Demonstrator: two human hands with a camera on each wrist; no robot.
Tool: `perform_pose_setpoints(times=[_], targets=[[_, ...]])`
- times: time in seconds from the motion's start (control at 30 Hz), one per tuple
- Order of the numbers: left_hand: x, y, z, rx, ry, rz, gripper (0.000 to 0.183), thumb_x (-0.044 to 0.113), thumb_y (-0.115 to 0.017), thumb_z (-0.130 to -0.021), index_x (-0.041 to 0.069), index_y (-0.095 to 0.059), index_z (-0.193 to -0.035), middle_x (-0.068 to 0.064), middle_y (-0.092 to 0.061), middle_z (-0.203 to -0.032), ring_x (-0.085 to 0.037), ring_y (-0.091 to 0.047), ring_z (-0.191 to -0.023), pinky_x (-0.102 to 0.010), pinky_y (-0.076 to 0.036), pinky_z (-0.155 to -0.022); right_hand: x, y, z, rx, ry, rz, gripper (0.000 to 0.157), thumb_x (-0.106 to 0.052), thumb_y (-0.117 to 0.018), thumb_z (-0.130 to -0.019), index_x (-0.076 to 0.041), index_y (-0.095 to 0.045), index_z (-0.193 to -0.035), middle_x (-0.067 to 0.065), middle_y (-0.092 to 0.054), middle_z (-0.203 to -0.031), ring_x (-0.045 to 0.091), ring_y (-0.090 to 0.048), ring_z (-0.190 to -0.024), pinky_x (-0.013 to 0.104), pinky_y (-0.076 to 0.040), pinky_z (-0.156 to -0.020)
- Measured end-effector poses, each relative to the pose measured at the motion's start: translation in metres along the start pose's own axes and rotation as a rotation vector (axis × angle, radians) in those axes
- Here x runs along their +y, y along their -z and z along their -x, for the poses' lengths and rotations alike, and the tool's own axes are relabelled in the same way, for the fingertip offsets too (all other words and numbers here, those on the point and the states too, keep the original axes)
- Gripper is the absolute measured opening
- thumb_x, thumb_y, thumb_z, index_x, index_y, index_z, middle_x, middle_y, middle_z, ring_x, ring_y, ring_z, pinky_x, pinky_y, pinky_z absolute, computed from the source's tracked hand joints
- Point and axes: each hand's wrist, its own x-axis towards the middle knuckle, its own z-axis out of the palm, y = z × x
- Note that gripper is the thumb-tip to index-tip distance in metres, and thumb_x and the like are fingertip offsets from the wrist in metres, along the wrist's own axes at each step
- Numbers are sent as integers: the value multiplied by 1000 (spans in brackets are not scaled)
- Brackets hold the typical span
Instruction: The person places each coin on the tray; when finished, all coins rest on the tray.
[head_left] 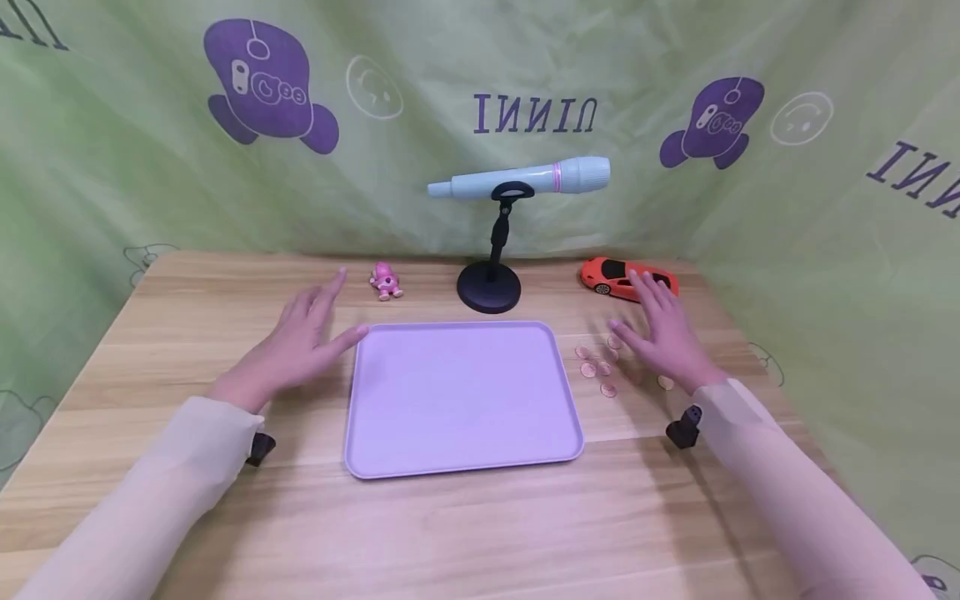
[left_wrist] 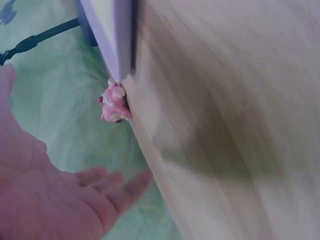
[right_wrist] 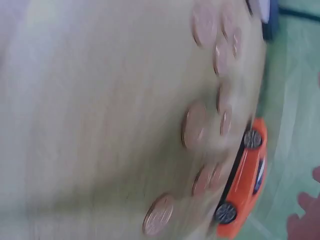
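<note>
Taking the purple tray (head_left: 461, 400) as the centre of my clock face, I have the left hand (head_left: 295, 343) between nine and ten, fingers spread and holding nothing, its thumb crossing the tray's corner in the head view. If I lowered it carelessly, that thumb could press on the rim and skew the tray. The right hand (head_left: 666, 337) sits between two and three, fingers straight and likewise holding nothing, above loose coins (head_left: 588, 369) scattered on the table (head_left: 465, 533). My worry there is thin, flat pieces: a sweeping fingertip could slide them about rather than lift them, and the black gadget (head_left: 683, 427) at that cuff might drag one along. The toy car (head_left: 612, 271) is at two o'clock; the fingers overlap it from above, yet the right wrist view shows them apart from it. It has wheels, so I would expect a stray nudge to roll it. At eleven the small pink figure (head_left: 386, 282) looks easy to topple with the left fingertips. At twelve the blue microphone (head_left: 536, 176) lies crosswise on its black stand (head_left: 489, 287); a bumped base could tip it off its cradle.
</note>
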Motion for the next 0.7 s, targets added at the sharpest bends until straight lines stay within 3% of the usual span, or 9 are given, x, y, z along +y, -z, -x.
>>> perform_pose_setpoints(times=[0.07, 0.17, 0.3, 0.47, 0.57, 0.7], targets=[[0, 2, 0, -8, -2, 90, 92, 60, -47, -105, 27, 13, -168, -40, -13, -167, -64, -24, -149, -83, -26, -114, 7, 4, 0, -32, -43, -75, 88, -40, -63, -103, -20, -9, -170, 22, -8, -176, 55, -11, -158, 80, -13, -123], [-1, 2, -1, -17, -1, 196, 92, 54, -50, -107, 20, 10, -169, -41, -26, -162, -60, -44, -139, -76, -38, -114, 19, 5, 0, -93, -104, -146, 83, -34, -63, -105, -15, -14, -169, 28, -14, -172, 58, -18, -155, 81, -21, -119], [-1, 1, -1, -58, 61, 296, 91, 53, -48, -108, 15, 7, -169, -39, -46, -149, -53, -61, -125, -65, -52, -106, 31, 2, -1, -150, -139, -177, 68, -26, -63, -105, 1, -34, -160, 36, -35, -160, 58, -37, -145, 74, -33, -118], [2, 1, -4, -131, 172, 506, 90, 58, -46, -107, 19, 6, -169, -33, -48, -140, -45, -60, -120, -53, -61, -98, 41, -4, -5, -146, -127, -129, 49, -15, -67, -102, 13, -57, -140, 36, -60, -137, 51, -57, -126, 65, -46, -113], [3, -2, -7, -169, 204, 668, 86, 52, -45, -109, 14, 3, -169, -31, -43, -138, -36, -58, -115, -46, -65, -91, 45, -5, -8, -127, -127, -111, 42, -14, -69, -100, 13, -63, -133, 34, -66, -127, 48, -62, -117, 63, -50, -107], [3, -7, -8, -204, 227, 749, 76, 37, -43, -113, 7, 0, -168, -32, -43, -139, -26, -59, -106, -42, -66, -86, 47, -6, -10, -131, -145, -106, 37, -15, -68, -100, 11, -67, -127, 32, -68, -121, 44, -62, -111, 61, -52, -102]])
